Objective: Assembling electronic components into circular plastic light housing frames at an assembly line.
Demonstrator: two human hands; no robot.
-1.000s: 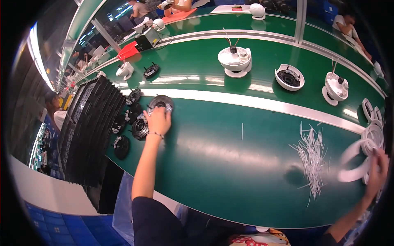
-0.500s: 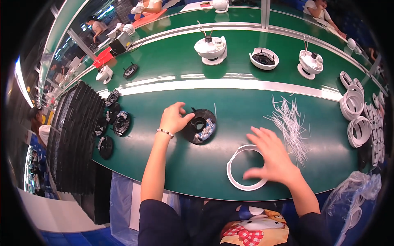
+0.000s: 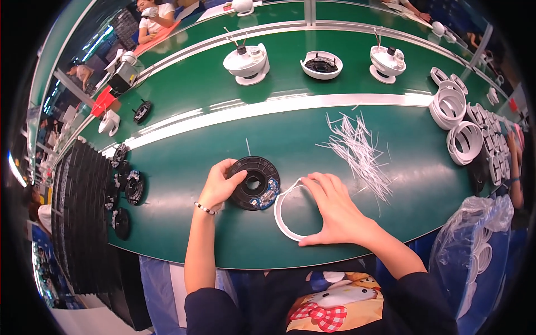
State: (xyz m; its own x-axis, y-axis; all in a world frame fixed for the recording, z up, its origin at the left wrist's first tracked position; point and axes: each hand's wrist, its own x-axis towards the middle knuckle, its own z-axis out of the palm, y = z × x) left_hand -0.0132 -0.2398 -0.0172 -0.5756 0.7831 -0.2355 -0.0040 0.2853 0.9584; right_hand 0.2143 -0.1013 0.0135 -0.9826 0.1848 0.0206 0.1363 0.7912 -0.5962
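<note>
A black round plastic housing (image 3: pixel 239 192) with a hole in its middle and a blue circuit board (image 3: pixel 266 194) on its lower right is gripped at its left edge by my left hand (image 3: pixel 219 183), thumb on top. My right hand (image 3: pixel 335 215) spans a white plastic ring (image 3: pixel 283 220) just right of the housing, fingers at its far rim and thumb at its near rim. The ring's right side is hidden under that hand. A single thin white strip (image 3: pixel 248 147) lies beyond the housing.
Loose white strips (image 3: pixel 357 148) are heaped at right. White rings (image 3: pixel 464 143) stack at the far right edge. More black housings (image 3: pixel 134 187) lie left beside a stack of black trays (image 3: pixel 81 218). White assembled units (image 3: pixel 246 64) stand on the far belt behind a pale rail (image 3: pixel 301 101).
My left hand has closed on the black housing, which is now tilted. My right hand has closed around the white ring, now nearer the housing. The whole view has shifted.
</note>
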